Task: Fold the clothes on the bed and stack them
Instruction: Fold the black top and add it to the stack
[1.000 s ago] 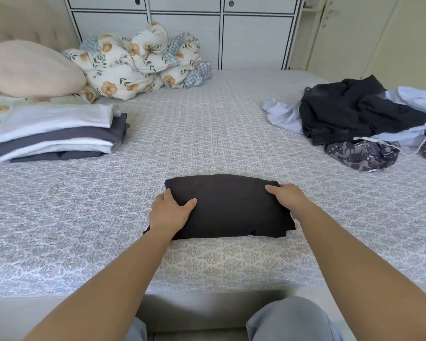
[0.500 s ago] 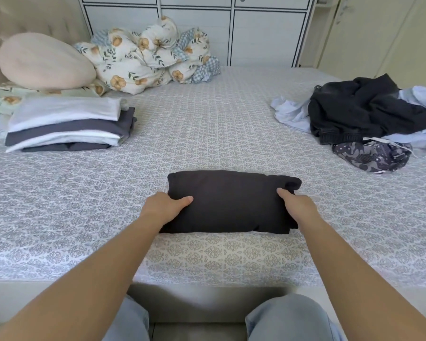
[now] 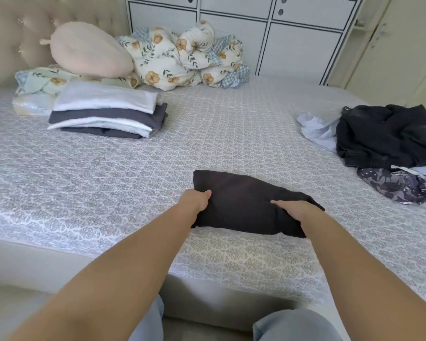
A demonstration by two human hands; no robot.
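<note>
1. Both hands held the folded black garment (image 3: 246,205) near the bed's (image 3: 84,183) front edge: the left hand (image 3: 197,201) gripped its left end, thumb on top; the right hand (image 3: 296,214) clasped its right end.
2. Beyond and left of the left hand lay the stack of folded clothes (image 3: 106,114).
3. Far right of the right hand sat the unfolded clothes pile (image 3: 389,141).
4. Farthest back lay a crumpled floral duvet (image 3: 182,57).

One head-worn camera looks forward and down across the bed (image 3: 231,134), close over the near edge, wardrobe (image 3: 293,33) at 12 o'clock.
</note>
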